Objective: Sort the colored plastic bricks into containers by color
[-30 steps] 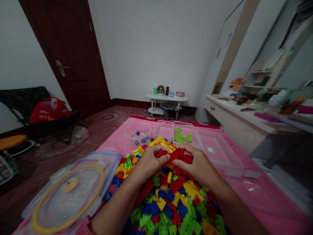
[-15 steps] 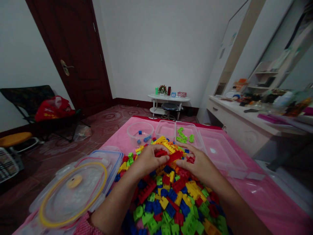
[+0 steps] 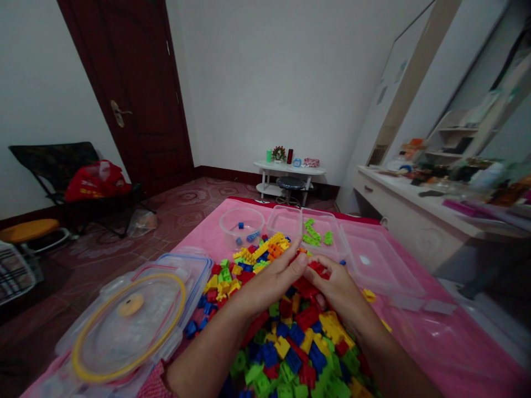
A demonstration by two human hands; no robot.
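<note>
Gripping red toy bricks (image 3: 319, 269) in our right hand (image 3: 338, 286), over a mixed brick pile (image 3: 294, 362) whose bulk lies at six o'clock, we hold our left hand (image 3: 280, 276) just beside, fingers outstretched; whether it grips anything, we cannot tell. Green bricks (image 3: 312, 235) occupy a clear container (image 3: 321, 210) at twelve, blue ones (image 3: 253, 237) a round tub (image 3: 230, 231) at ten.
</note>
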